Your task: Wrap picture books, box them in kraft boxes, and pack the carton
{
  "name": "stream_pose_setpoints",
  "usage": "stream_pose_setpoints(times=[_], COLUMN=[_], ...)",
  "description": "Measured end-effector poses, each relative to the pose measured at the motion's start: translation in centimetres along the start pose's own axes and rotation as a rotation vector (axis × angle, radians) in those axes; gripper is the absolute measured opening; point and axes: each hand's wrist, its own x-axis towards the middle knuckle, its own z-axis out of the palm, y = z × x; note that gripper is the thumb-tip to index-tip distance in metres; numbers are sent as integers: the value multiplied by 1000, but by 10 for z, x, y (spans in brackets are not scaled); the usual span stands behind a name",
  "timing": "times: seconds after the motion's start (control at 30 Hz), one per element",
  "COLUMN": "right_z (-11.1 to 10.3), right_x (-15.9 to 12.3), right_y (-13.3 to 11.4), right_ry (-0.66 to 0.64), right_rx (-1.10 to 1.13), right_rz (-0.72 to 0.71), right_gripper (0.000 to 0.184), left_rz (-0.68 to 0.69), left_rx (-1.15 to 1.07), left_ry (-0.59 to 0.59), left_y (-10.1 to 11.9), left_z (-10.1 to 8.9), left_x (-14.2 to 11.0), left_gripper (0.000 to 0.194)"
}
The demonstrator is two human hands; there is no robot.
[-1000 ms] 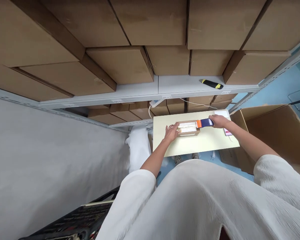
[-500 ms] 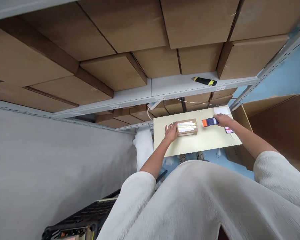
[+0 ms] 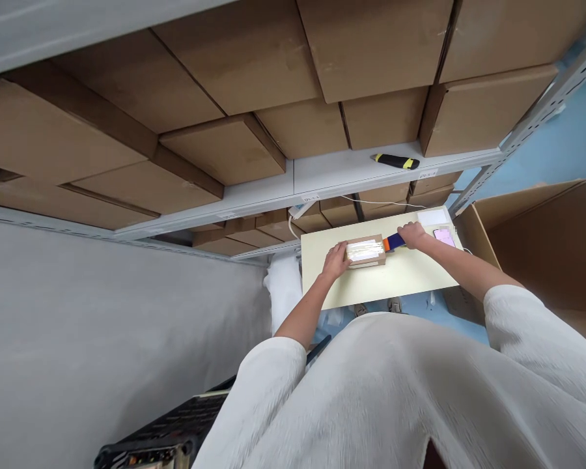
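A small cardboard box (image 3: 366,263) rests on the pale yellow tabletop (image 3: 405,280), with white and gold-coloured packs visible in its top. My left hand (image 3: 336,260) grips its left end, fingers over the far side and thumb near the front. In my right hand (image 3: 411,235) is a slim dark blue and orange pack (image 3: 394,242), closed in the fingers. Its orange end meets the right edge of the cardboard box; whether it reaches inside I cannot tell.
A phone (image 3: 444,237) and a white sheet (image 3: 432,216) lie at the table's right. A black and yellow utility knife (image 3: 396,161) sits on the shelf (image 3: 332,170) beneath stacked cartons (image 3: 390,117). A large open carton (image 3: 532,241) stands right, a black crate (image 3: 166,430) lower left.
My right hand has moved left, bringing the blue and orange pack from a gap away up to the cardboard box. The phone is now uncovered. My left hand stays on the box.
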Motion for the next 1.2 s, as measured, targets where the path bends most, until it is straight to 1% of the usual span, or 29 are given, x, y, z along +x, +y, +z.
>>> stream_pose_setpoints(times=[0.1, 0.17, 0.27, 0.33, 0.4, 0.47, 0.57, 0.67, 0.73, 0.83, 0.93, 1.0, 1.07, 1.13, 1.2], right_z=[-9, -8, -1, 6, 11, 15, 19, 28, 36, 49, 55, 52, 42, 25, 2], right_x=[2, 1, -3, -5, -7, -9, -14, -23, -31, -45, -60, -68, -74, -77, -78], right_y=[-7, -11, -20, -30, -41, -47, -38, -16, -3, 6, 9, 11, 14, 18, 21], right_ry=[21, 42, 104, 130, 117, 88, 42, -53, -91, -68, -14, 28, 104, 222, 353], right_rx=[-59, -66, -45, -35, -24, 10, 146, 412, 607, 811, 932, 989, 1002, 976, 946], right_rz=[-15, -6, 15, 14, 18, 48, 130, 299, 408, 498, 514, 497, 452, 378, 289], right_gripper=[52, 50, 46, 44, 43, 43, 53, 72, 79, 78, 67, 58, 48, 39, 34], left_rz=[3, 8, 24, 30, 26, 18, 3, 1, 6, 7, 9, 11, 10, 7, 10], left_rx=[18, 25, 39, 47, 54, 59, 58, 55, 57, 58, 49, 50, 53, 51, 39], left_ry=[3, 5, 11, 18, 22, 18, 12, 13, 10, 10, 24, 30, 32, 38, 49], left_y=[0, 0, 0, 0, -1, 0, 0, 1, 2, 3, 4, 4, 6, 7, 8], left_z=[2, 2, 4, 5, 5, 5, 5, 4, 4, 4, 4, 4, 5, 6, 7], left_x=[1, 3, 4, 5, 6, 6, 8, 8, 8, 7, 6, 5, 5, 4, 2], left_gripper=[84, 85, 86, 88, 90, 91, 91, 92, 90, 88, 84, 82, 80, 78, 77])
